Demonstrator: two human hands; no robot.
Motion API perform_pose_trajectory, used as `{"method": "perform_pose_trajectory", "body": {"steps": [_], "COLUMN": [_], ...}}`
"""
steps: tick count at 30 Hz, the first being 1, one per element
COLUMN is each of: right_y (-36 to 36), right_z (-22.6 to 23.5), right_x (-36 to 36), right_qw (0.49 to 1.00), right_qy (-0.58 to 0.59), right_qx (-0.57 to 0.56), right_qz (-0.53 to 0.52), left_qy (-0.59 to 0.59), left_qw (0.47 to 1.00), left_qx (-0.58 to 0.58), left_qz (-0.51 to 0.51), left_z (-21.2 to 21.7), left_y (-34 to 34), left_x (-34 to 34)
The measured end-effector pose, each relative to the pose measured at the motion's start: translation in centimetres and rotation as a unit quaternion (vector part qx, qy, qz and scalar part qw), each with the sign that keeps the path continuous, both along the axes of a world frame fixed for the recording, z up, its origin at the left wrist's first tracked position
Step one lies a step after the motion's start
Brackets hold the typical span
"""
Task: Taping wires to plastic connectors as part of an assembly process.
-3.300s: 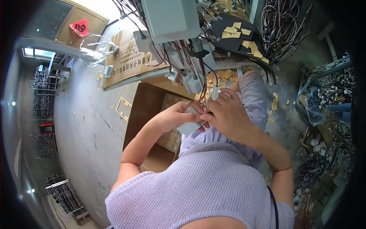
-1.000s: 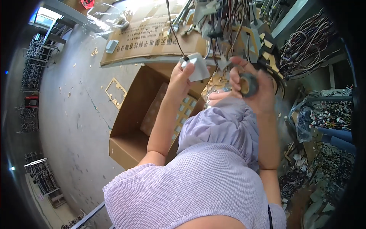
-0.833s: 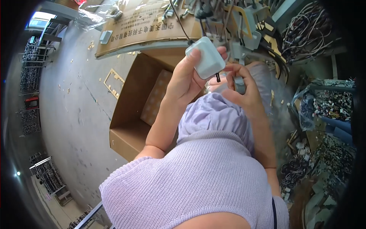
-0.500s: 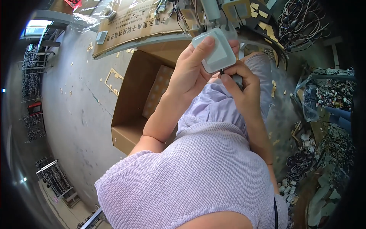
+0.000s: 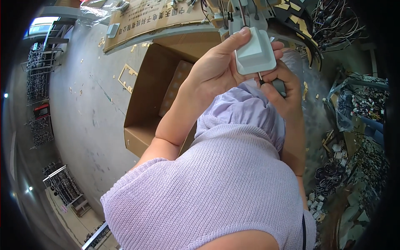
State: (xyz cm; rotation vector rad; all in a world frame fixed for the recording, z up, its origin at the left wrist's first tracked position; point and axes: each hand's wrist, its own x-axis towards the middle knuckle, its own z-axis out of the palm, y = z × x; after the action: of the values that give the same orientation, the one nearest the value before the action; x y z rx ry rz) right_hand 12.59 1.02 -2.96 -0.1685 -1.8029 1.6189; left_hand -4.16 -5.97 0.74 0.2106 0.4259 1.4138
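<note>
My left hand (image 5: pixel 216 68) is closed on a white square plastic housing (image 5: pixel 257 53) with a raised middle. The thumb presses on its upper left edge, and the fingers pass beneath it and show at its right side. Below the housing's lower edge, my right hand (image 5: pixel 291 93) is closed around a grey object (image 5: pixel 278 86). A thin pale shaft (image 5: pixel 260 76) with a black base rises between thumb and index finger toward the housing. Its upper end meets the edge or passes behind it; I cannot tell which. My fingers hide most of the grey object, so its kind is unclear.
An open cardboard box (image 5: pixel 143 89) stands left of my forearm. Beyond lies a cardboard-covered table (image 5: pixel 154 21) with a small white piece (image 5: pixel 112 30) on its left corner. Tangled cables (image 5: pixel 333 25) hang at the far right. Scraps (image 5: pixel 127 78) litter the floor.
Both hands and the housing have shifted right in view, and the housing has turned. The black base now sits apart from the housing's edge, with the pale shaft showing between them.
</note>
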Motion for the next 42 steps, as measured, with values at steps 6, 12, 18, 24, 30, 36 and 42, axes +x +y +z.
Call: {"method": "perform_pose_trajectory", "body": {"steps": [6, 12, 18, 24, 30, 36, 42], "right_y": [0.4, -0.2, -0.5, -0.9, 2.0, 3.7, 5.0], "right_z": [-1.0, -0.8, 1.9, 1.6, 3.8, 5.5, 7.1], "right_x": [2.0, 3.6, 3.8, 4.9, 4.8, 3.6, 4.0], "right_qw": [0.976, 0.949, 0.951, 0.952, 0.979, 0.984, 0.977], "right_qy": [-0.055, -0.051, -0.092, -0.098, -0.095, -0.142, -0.160], "right_qx": [-0.206, -0.309, -0.266, -0.259, -0.158, -0.007, 0.134], "right_qz": [0.047, 0.033, 0.126, 0.131, -0.081, -0.109, -0.036], "left_qy": [0.130, 0.158, 0.215, 0.218, 0.534, 0.613, 0.612], "left_qw": [0.988, 0.982, 0.972, 0.966, 0.829, 0.776, 0.778], "left_qx": [0.073, 0.087, 0.066, 0.086, 0.117, 0.110, 0.125], "left_qz": [0.026, 0.061, 0.063, 0.106, 0.116, 0.105, 0.070], "left_z": [0.2, -0.9, -1.0, -0.9, -0.8, -0.1, 0.3], "left_y": [-0.3, 0.0, 0.3, 0.0, 0.0, -0.4, -0.4], "left_x": [-0.1, 0.7, 1.8, 3.3, 3.4, 4.1, 3.5]}}
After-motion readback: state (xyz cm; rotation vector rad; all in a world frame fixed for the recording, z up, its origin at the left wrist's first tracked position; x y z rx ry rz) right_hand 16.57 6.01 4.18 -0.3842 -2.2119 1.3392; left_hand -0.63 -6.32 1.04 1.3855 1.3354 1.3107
